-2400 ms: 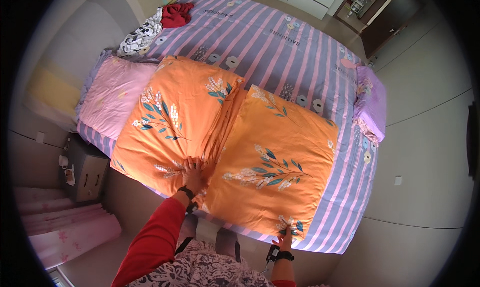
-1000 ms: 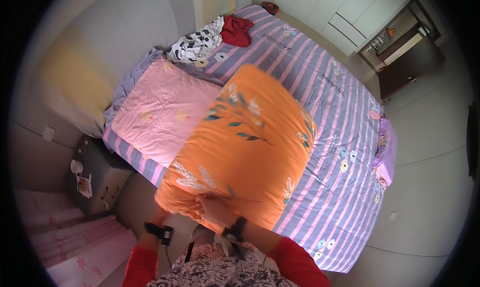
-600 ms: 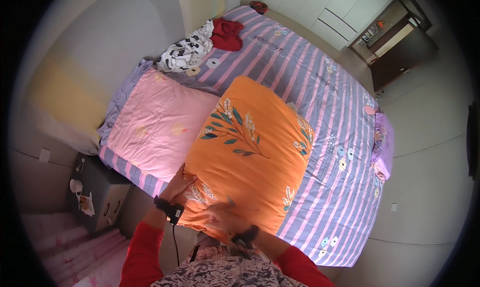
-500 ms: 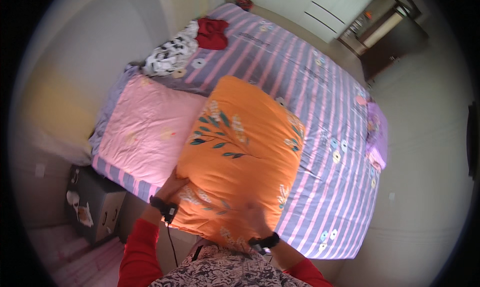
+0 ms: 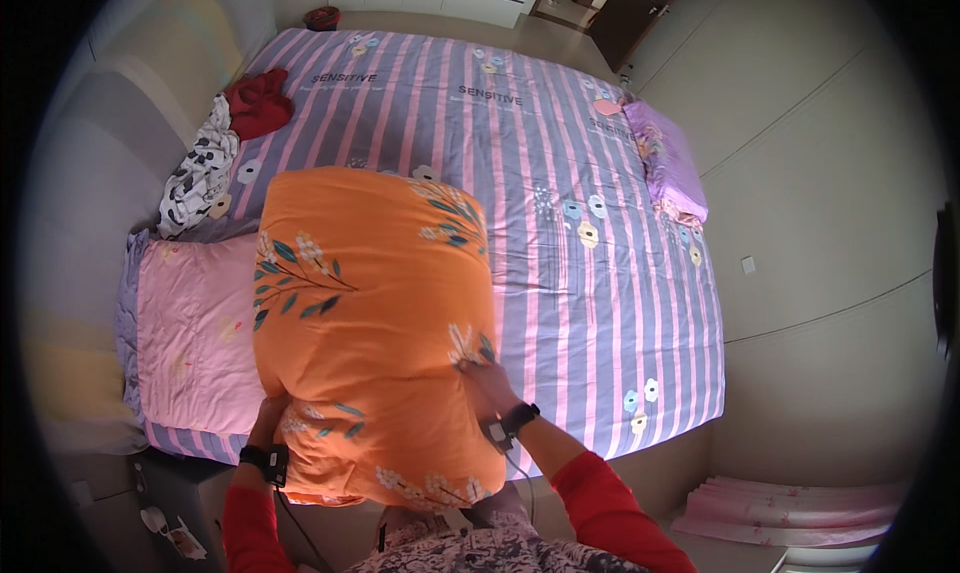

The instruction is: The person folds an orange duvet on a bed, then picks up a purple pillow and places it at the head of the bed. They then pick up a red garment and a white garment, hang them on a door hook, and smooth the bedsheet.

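Observation:
A thick folded orange quilt (image 5: 380, 323), printed with white flower sprigs and green leaves, lies at the near side of the bed, with its near end hanging over the edge against my body. My left hand (image 5: 267, 420) grips its left side low down, fingers partly sunk in the fabric. On the right side, my right hand (image 5: 487, 385) holds the quilt's edge, fingertips curled onto the cloth. Beside and partly under the quilt, at left, lies a flat pink piece of bedding (image 5: 195, 333). The striped purple and pink bed sheet (image 5: 590, 313) spreads beneath everything.
A red cloth (image 5: 260, 103) and a black-and-white cloth (image 5: 203, 168) lie along the far left edge by the wall. A folded purple bundle (image 5: 668, 163) sits at the right edge. A dark nightstand (image 5: 165, 498) stands near left; a pink curtain (image 5: 790, 508) hangs near right.
The view has turned, and the quilt now lies straighter, pointing away from me. My right hand has moved from on top of the quilt to its right edge. The left hand stays at the left side.

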The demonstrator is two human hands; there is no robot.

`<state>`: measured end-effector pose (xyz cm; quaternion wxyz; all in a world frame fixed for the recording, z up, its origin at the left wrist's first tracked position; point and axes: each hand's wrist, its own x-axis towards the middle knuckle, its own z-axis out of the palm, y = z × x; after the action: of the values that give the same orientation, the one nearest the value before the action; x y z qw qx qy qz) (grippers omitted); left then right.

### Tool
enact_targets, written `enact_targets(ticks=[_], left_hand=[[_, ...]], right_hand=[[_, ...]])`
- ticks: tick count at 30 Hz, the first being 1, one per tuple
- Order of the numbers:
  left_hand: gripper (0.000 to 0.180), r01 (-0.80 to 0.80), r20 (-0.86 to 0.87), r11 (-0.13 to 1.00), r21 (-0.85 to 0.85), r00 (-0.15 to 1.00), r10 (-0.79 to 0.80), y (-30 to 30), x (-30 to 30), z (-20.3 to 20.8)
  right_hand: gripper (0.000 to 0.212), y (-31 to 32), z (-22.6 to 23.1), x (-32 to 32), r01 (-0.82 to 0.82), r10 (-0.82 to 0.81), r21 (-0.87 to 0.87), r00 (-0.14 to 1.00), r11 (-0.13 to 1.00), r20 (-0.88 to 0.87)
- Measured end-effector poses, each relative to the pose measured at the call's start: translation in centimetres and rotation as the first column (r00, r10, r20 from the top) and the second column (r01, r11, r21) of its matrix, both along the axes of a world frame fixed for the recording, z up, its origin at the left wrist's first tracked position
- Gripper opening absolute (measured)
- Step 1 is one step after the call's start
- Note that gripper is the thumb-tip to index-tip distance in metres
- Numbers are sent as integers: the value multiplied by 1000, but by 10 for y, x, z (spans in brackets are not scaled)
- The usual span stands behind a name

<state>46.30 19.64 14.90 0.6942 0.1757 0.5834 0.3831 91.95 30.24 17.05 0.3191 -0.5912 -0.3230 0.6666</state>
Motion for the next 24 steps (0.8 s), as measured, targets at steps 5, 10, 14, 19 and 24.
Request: enact_targets(ticks=[5, 10, 14, 19, 24], left_hand=[[47, 58, -217, 993, 105, 975, -34, -35, 111, 27], [39, 404, -211, 863, 303, 911, -353, -78, 296, 79], [33, 636, -327, 621, 457, 770, -547, -84, 372, 104], [25, 795, -357, 554, 249, 607, -710, -54, 385, 109], [23, 322, -722, 774, 545, 649, 239, 21, 360, 130]], right_hand=[[27, 71, 104, 23, -125, 128, 240, 992, 963, -1], [43, 155, 213, 122, -629, 513, 249, 759, 737, 400], [81, 163, 256, 217, -858, 168, 87, 197, 507, 966], [91, 23, 170, 242, -826, 154, 94, 214, 556, 965], [83, -70, 107, 203, -755, 236, 93, 316, 649, 919]])
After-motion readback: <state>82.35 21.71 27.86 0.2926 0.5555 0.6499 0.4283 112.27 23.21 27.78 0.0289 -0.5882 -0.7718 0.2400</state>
